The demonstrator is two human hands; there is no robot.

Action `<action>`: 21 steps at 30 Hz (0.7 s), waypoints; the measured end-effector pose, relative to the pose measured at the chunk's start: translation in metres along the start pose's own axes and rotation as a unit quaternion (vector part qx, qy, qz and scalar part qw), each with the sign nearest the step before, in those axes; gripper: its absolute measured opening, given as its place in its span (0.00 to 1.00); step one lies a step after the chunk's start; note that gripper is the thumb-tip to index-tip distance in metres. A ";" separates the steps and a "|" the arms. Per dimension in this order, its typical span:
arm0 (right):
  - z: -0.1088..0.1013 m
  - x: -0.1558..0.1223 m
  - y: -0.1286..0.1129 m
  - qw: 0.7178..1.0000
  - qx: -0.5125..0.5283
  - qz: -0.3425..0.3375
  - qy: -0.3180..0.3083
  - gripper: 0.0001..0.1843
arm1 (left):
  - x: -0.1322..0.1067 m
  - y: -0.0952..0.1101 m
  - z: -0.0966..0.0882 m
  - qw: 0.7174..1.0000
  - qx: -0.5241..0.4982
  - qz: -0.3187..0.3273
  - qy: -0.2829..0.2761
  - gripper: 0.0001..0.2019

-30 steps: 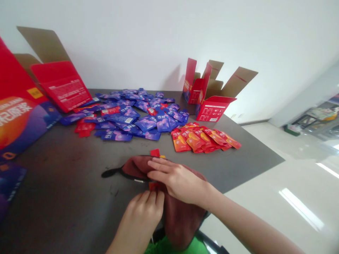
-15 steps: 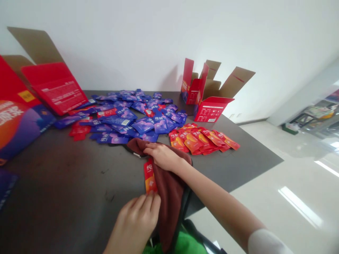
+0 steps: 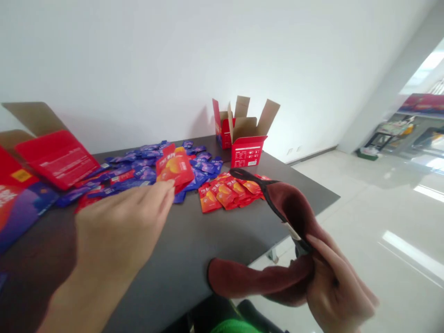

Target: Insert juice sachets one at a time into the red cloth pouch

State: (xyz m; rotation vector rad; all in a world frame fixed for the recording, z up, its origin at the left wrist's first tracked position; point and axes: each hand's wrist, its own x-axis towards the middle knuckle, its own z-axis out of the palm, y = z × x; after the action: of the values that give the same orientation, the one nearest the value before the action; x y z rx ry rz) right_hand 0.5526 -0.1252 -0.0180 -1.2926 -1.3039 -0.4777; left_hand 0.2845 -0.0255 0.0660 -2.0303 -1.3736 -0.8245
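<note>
My left hand (image 3: pixel 121 226) is raised over the dark grey table and pinches a red-orange sachet (image 3: pixel 174 169) at its lower edge. The sachet hides part of a spread of blue-purple sachets (image 3: pixel 138 175). To the right lies a loose group of red-orange sachets (image 3: pixel 227 194). My right hand (image 3: pixel 336 289) is past the table's front edge and grips a maroon cloth pouch (image 3: pixel 291 208) with a black trim. The cloth hangs in folds and hides most of my fingers.
The dark grey table (image 3: pixel 187 273) ends at a corner near the white wall. Open red cartons (image 3: pixel 247 150) stand at the back. Flattened red-and-purple cartons (image 3: pixel 57 159) lie at the left. A shiny pale floor (image 3: pixel 364 208) spreads to the right.
My left hand has carried the red-orange sachet away from the cloth, up and left over the table. My right hand has moved right with the cloth, and the view has shifted.
</note>
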 end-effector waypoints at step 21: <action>-0.041 -0.025 0.078 0.990 -0.133 0.020 0.043 0.27 | 0.059 0.158 0.139 0.927 0.018 0.136 -0.349 0.13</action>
State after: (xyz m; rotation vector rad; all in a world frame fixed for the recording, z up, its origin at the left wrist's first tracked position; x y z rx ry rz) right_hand 0.6294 -0.1470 -0.0622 -1.4983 -1.1681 -0.6906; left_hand 0.4752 0.0595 0.0014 -2.5290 -1.3711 0.0739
